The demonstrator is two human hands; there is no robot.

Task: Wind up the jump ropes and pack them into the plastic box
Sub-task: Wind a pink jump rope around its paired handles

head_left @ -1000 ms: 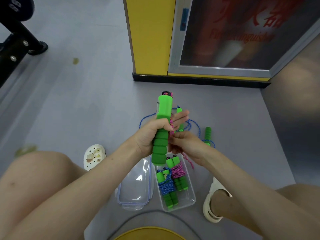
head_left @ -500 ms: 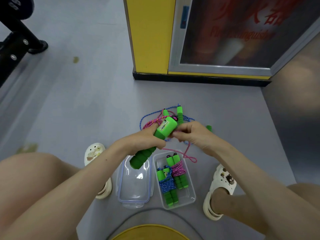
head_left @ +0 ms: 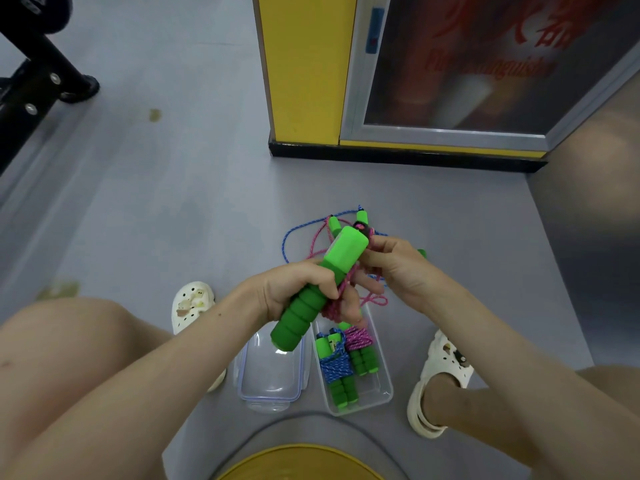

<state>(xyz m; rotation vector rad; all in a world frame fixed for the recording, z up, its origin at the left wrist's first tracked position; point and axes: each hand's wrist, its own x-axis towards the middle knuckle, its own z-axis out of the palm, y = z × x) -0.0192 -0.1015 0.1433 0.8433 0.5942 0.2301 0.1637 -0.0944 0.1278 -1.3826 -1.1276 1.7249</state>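
Winding step in hand; packing partly done.

- Left hand (head_left: 301,289): fingers curled round the ribbed grip of a green handle (head_left: 341,252), which is tilted, its smooth end up and away from the person and its ribbed end low over the lid.
- Right hand (head_left: 401,268): just beside the handle's upper end, fingers pinching the pink rope (head_left: 337,297) close to the handle.
- Pink rope: a few slack loops gathered against the handle and over the left fingers, with one loop hanging below the right hand. Where its second handle lies cannot be told.
- Plastic box (head_left: 384,393): on the floor (head_left: 207,202) between the person's feet, open. It contains a blue-wound bundle (head_left: 334,367) and a pink-wound bundle (head_left: 360,344) side by side, with bare room on the right.
- Lid (head_left: 270,379): loose, lying just left of the box.
- Blue rope (head_left: 294,233): unwound, on the floor beyond the hands, with small green handles among its loops.

Judgement: two ropes packed, a third mid-winding, at least one more waiting. The next move calls for the right hand to carry the cord round the handle under steady tension, laying turns tightly so that the loose loops are taken up rather than trapped or slipping off. The left hand must hold the handle firm.
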